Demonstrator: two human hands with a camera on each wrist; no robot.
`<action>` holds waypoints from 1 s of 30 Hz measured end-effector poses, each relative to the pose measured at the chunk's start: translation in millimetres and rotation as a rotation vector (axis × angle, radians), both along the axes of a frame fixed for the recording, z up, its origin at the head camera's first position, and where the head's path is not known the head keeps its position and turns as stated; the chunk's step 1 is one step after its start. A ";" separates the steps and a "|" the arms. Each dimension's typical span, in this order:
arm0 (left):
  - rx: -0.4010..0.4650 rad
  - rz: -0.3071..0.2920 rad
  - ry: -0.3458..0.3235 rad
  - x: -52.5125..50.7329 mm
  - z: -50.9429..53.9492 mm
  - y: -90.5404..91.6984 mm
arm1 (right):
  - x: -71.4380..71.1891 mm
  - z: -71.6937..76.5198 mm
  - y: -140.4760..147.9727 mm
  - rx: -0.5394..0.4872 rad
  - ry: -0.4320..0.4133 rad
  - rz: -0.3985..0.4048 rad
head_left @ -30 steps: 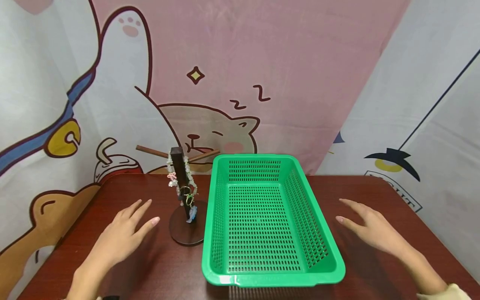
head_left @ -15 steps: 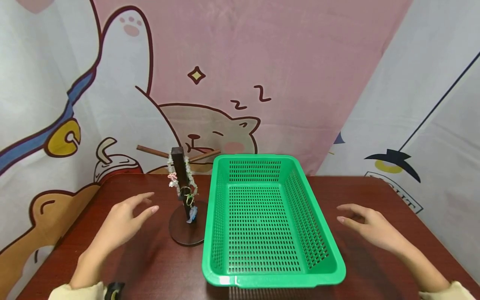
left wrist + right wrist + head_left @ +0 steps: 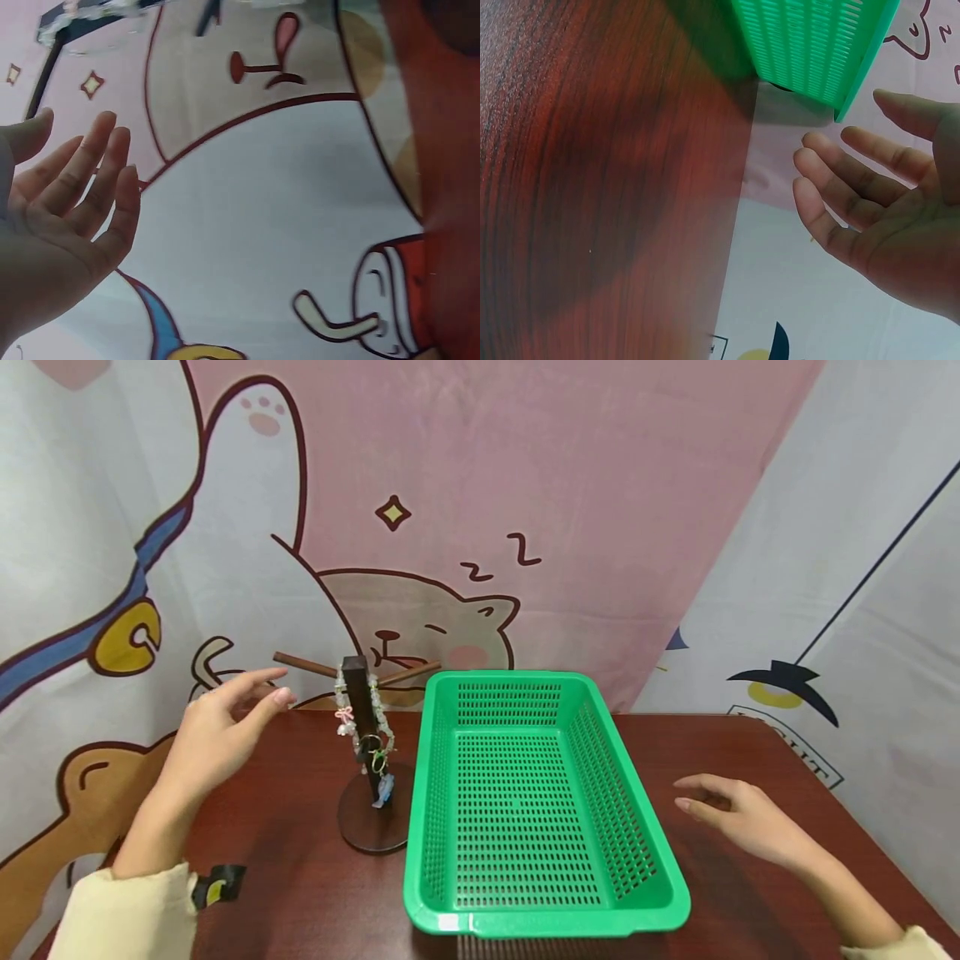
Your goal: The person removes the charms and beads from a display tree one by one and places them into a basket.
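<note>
My left hand (image 3: 217,735) is raised to the left of a dark wooden jewelry stand (image 3: 363,710), its fingers loosely bent and holding nothing. Beaded bracelets (image 3: 383,718) hang on the stand, one with a pink flower charm (image 3: 344,714). Lower down dangles a blue charm (image 3: 384,789) beneath a thin ring. In the left wrist view the palm and relaxed fingers of the left hand (image 3: 82,202) show bare. Right of the green plastic basket (image 3: 547,920) hovers my right hand (image 3: 750,818), apart from it, fingers gently curved around nothing.
Everything stands on a dark red-brown wooden table (image 3: 300,893). The stand's round base (image 3: 367,827) lies close against the basket's left side. Two wooden arms (image 3: 303,663) stick out from the post. Behind the table hangs a cartoon-printed cloth (image 3: 600,510).
My left hand has risen and moved up and a little left, bringing more sleeve into view. The right hand has dipped slightly and its fingers have curved a bit more. Stand and basket stay put.
</note>
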State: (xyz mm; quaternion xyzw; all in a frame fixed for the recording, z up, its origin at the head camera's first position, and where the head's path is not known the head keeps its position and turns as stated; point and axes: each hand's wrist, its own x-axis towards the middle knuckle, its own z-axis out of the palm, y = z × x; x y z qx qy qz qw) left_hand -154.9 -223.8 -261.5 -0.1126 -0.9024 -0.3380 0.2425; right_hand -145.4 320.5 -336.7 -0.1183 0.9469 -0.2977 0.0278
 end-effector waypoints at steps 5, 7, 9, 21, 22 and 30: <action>0.038 -0.016 0.020 -3.8 21.1 2.3 | 0.9 -0.2 1.2 -0.009 -0.004 0.017; 0.044 -0.015 0.018 -5.4 26.3 2.3 | 0.9 1.4 1.0 -0.007 -0.006 0.025; 0.039 -0.005 0.008 -6.0 30.1 2.0 | 0.5 4.3 0.2 -0.004 -0.007 0.034; 0.030 -0.001 -0.011 -7.2 37.3 1.5 | -9.3 44.1 -13.1 0.003 0.042 0.117; 0.028 -0.003 -0.009 -7.0 37.6 1.8 | -10.4 47.4 -15.4 0.007 0.048 0.127; 0.015 -0.004 0.000 -6.8 38.0 3.7 | -21.6 71.5 -42.0 0.017 0.058 0.187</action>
